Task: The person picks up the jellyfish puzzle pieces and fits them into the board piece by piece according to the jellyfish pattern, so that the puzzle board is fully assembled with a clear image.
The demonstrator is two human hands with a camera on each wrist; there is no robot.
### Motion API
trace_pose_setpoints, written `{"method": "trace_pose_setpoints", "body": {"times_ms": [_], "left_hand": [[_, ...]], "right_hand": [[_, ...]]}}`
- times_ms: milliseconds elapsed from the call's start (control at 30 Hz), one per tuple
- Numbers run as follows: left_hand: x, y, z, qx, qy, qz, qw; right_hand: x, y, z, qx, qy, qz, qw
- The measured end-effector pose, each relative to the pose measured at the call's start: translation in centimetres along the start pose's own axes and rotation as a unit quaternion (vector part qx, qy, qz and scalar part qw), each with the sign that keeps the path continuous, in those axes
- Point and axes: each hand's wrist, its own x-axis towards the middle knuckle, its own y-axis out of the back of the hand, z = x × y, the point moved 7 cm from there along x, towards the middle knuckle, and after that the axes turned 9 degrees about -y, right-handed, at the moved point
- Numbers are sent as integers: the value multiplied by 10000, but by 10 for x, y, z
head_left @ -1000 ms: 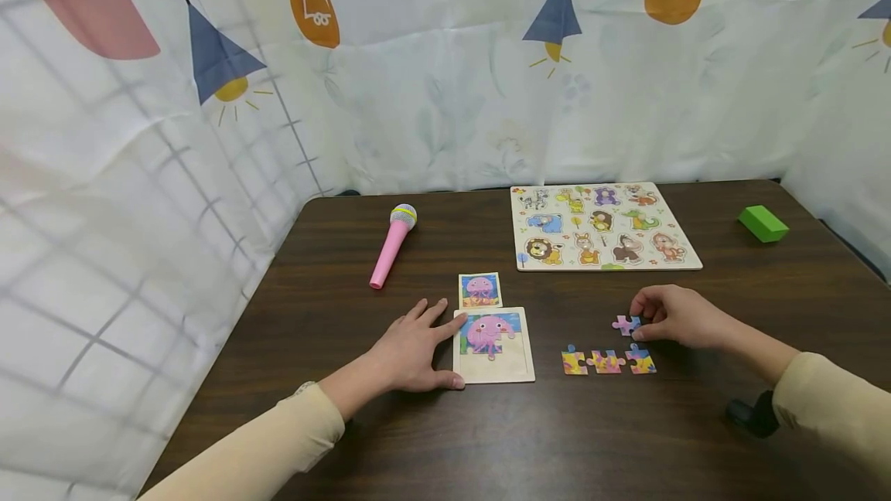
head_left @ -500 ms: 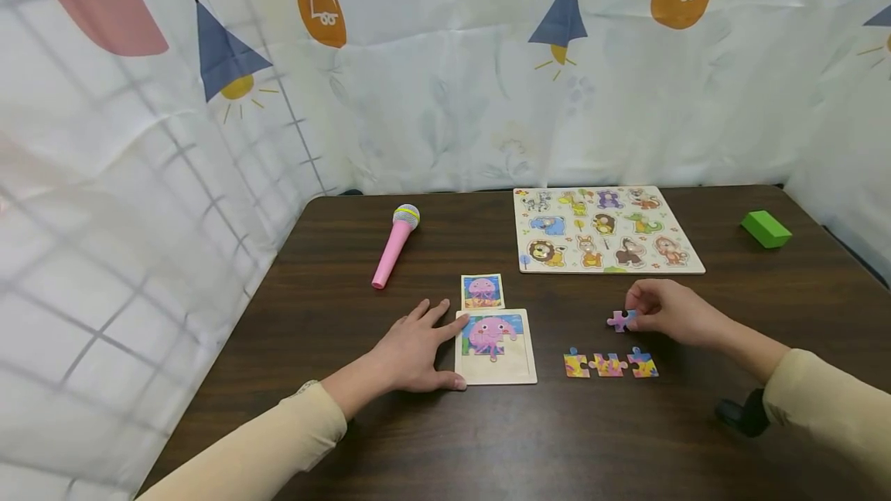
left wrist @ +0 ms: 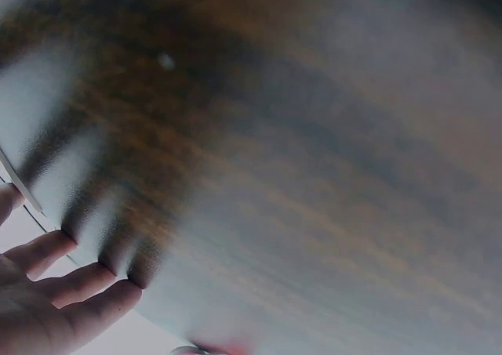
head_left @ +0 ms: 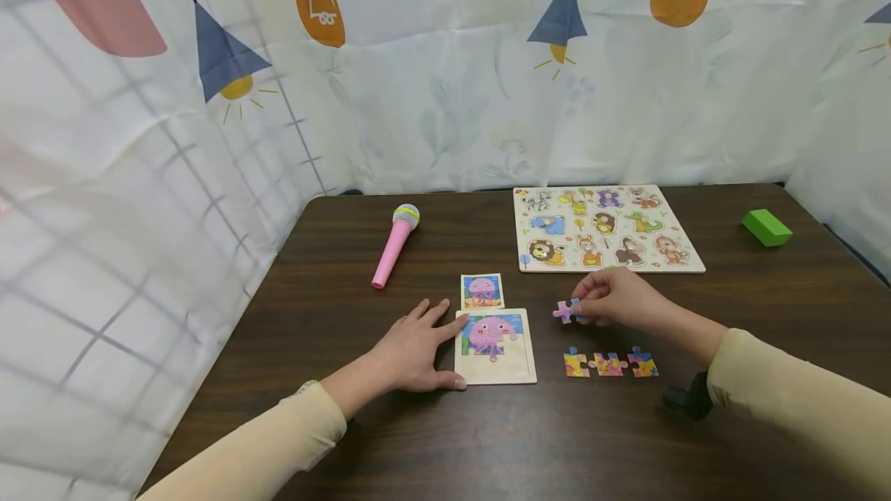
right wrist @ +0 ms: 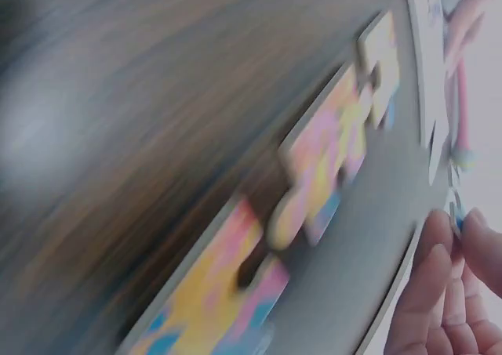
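Observation:
My right hand (head_left: 616, 300) pinches a pink and blue jigsaw piece (head_left: 564, 311) between thumb and fingers, right of the puzzle tray (head_left: 490, 369). That pale square tray holds a partly assembled pink jellyfish picture in its upper part, with bare wood below. My left hand (head_left: 421, 350) lies spread at the tray's left edge, fingers straight, the index fingertip and thumb touching its rim. Just behind the tray lies a small jellyfish picture card (head_left: 481, 291). Three yellow and pink pieces, among them a middle piece (head_left: 608, 365), lie in a row in front of the right hand.
A pink toy microphone (head_left: 394, 246) lies at the back left of the dark wooden table (head_left: 501, 439). At the back stands out a flat animal puzzle board (head_left: 605, 230), lying near the curtain. A green block (head_left: 766, 228) rests at the far right.
My right hand has lifted the pink and blue piece and carried it left, toward the tray. The left hand has kept its place at the tray's edge.

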Motion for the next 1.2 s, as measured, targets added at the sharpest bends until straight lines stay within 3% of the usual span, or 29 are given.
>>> {"method": "trace_pose_setpoints", "body": {"times_ms": [567,867,1200], "left_hand": [[0,1,0,32,-102,116,9999],[0,1,0,26,-38,30,10000],[0,1,1,0,-47,41,10000]], "right_hand": [[22,-70,-32,248,-297,-627,9973],[21,-79,-35,54,-512,-581,9970],[25,-79,-41,-757,-788,-503,9927]]}}
